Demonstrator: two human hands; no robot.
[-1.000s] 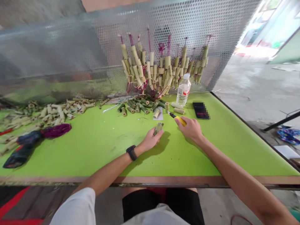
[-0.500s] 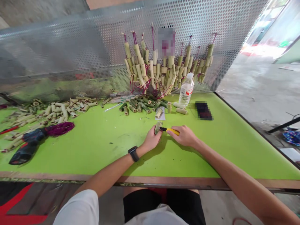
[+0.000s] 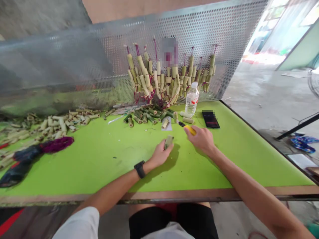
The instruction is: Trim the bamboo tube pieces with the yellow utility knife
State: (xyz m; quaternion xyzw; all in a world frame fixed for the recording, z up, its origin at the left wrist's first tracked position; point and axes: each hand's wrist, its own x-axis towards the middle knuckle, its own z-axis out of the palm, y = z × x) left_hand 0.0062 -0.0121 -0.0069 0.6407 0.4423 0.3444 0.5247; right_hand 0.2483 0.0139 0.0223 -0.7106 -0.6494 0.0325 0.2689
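The left hand [image 3: 160, 154] is curling its fingers around 1 short bamboo piece [image 3: 168, 142] above the near middle of the green table [image 3: 94, 166]. To its right, the right hand [image 3: 201, 138] is wrapping firmly around a yellow-handled knife [image 3: 190, 129], whose blade is pointing far and left, apart from the piece. Green bamboo tubes [image 3: 151, 116] are lying farther back, with 1 bottle [image 3: 191, 101] standing to their right.
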